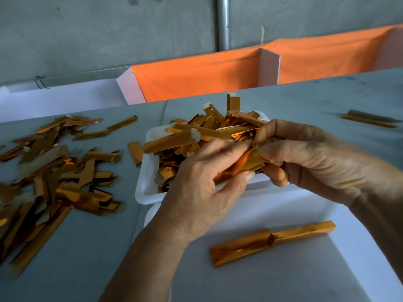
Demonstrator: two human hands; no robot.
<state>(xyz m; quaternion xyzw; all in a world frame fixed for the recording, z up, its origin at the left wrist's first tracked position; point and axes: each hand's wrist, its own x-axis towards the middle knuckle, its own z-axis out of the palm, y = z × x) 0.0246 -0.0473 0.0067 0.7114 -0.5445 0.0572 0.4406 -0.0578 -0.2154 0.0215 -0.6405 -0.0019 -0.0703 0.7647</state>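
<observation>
Together both hands, left (196,184) and right (309,158), pinch a shiny, creased, copper-orange foil strip (246,162).

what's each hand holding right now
Left hand: pinching a gold foil piece between thumb and fingers.
Right hand: gripping the same gold foil piece at its other end.

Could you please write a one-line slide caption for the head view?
Left hand and right hand pinch a gold foil strip over a white tray heaped with loose strips.

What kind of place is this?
Probably a hand-assembly workshop: bare grey concrete wall, white plastic tray heaped with gold foil strips, more such strips piled on the grey table.
</observation>
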